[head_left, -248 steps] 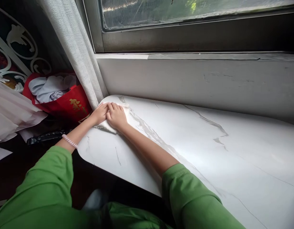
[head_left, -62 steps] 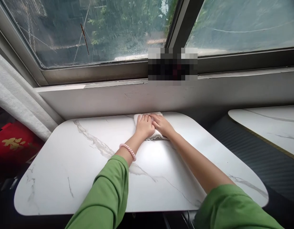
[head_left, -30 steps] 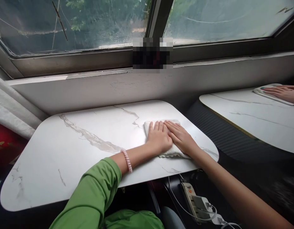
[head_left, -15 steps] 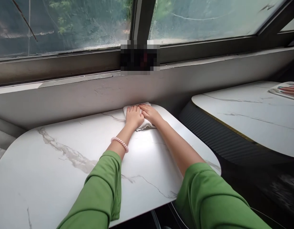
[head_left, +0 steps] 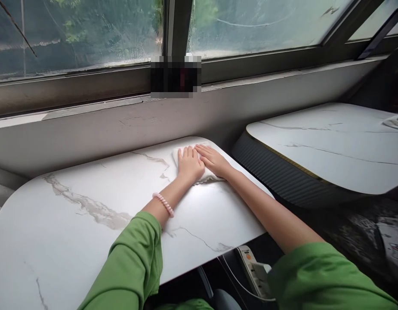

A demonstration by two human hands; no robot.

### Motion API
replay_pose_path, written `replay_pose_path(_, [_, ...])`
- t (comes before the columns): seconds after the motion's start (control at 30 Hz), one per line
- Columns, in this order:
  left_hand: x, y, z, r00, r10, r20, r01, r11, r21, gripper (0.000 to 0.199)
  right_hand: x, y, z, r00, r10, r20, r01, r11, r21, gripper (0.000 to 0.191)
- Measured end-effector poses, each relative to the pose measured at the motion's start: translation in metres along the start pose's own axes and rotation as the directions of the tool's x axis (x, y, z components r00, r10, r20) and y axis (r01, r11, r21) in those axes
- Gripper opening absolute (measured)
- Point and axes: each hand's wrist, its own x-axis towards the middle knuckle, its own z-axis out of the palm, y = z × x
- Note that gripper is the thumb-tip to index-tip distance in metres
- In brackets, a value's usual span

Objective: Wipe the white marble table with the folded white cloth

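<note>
A folded white cloth [head_left: 211, 175] lies near the far right corner of the white marble-patterned table [head_left: 98, 185]. My left hand [head_left: 189, 164] presses flat on its left part, fingers stretched forward. Beside it, thumb side touching, my right hand [head_left: 214, 161] rests on the cloth with its fingers extended. Both palms are hidden against the cloth. A pink bead bracelet [head_left: 164, 204] circles my left wrist.
A second marble-patterned table [head_left: 331, 142] stands at the right, with part of another cloth [head_left: 397, 121] at its edge. A power strip [head_left: 252, 271] shows below the near table. Windows [head_left: 105, 34] and a ledge run behind.
Both my hands and the cloth have moved right and slightly nearer on the table. The view has shifted right, uncovering the power strip. The other person's hand at the right is out of view.
</note>
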Motion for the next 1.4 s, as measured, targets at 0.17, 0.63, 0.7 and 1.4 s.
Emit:
replay_pose_path(0.17, [-0.040,0.059,-0.001,0.996,0.082,0.047,-0.080,0.996,-0.044,0.057,-0.081,0.001,-0.029,0.999,0.021,-0.028,-0.021,1.000,-0.001,0.051])
replay_pose_path(0.63, [-0.074,0.106,-0.004,0.958,0.260,0.124,-0.247,0.963,-0.110,0.061,-0.157,-0.003,-0.057,0.990,0.139,-0.032,-0.141,0.985,-0.095,0.053])
replay_pose_path(0.7, [-0.067,0.103,-0.003,0.957,0.261,0.130,-0.246,0.962,-0.121,0.061,-0.148,0.000,-0.056,0.989,0.145,-0.028,-0.147,0.985,-0.089,0.053])
replay_pose_path(1.4, [0.084,-0.008,0.019,1.000,0.030,0.005,-0.029,0.999,-0.045,0.049,0.061,0.059,0.003,0.996,0.086,-0.028,-0.089,0.987,-0.137,0.055])
